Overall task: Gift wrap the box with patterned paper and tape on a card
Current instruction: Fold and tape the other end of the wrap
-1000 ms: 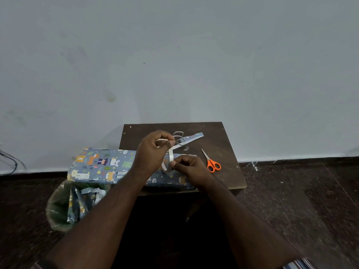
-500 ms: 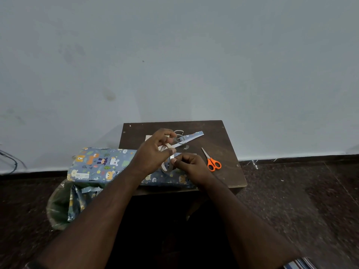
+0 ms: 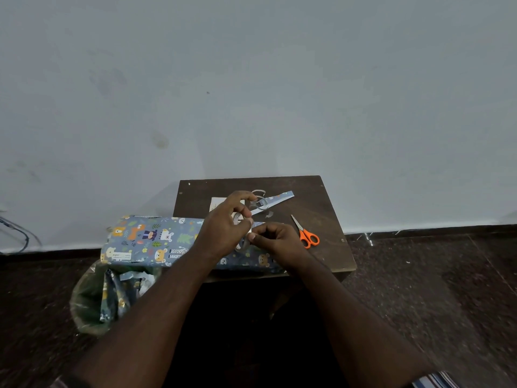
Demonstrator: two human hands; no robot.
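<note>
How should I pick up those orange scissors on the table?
Take the scissors by the orange handle loops, which lie at the near end, toward the table's front edge. The closed metal blades point away and to the left, so come from the near right side, slide fingers round the loops and lift. Nothing lies on them.

Pale grey wall, dark speckled floor, small brown table.
</note>
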